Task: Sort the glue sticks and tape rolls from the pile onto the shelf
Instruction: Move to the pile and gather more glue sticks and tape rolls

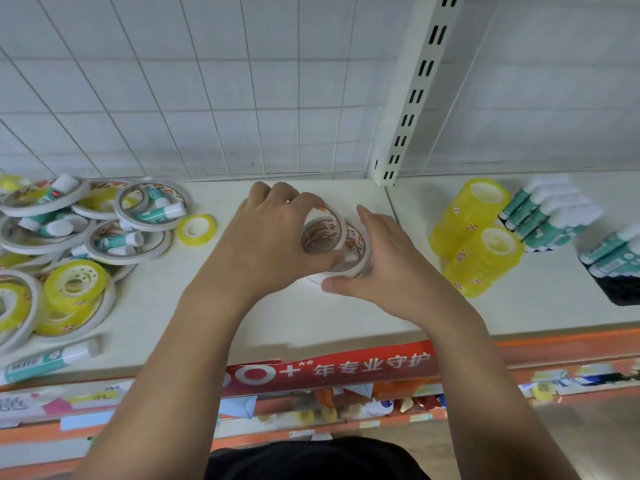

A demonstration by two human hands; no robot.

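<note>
My left hand (pixel 273 237) grips a tilted tape roll (pixel 338 220); my right hand (pixel 384 268) curls round the tape stack (pixel 358 264) under it, the pile (pixel 69 244) left of both hands.

A cream shelf (pixel 311 317) is being backed by a white wire grid panel (pixel 207 98) set against a pale wall (pixel 554 98), and is being divided by a white slotted upright (pixel 415 91). Its orange front rail (pixel 554 344) is being covered in part by a red banner (pixel 346 368) with white Chinese characters and by paper price labels (pixel 52 403). Even, soft light is being cast throughout.
</note>
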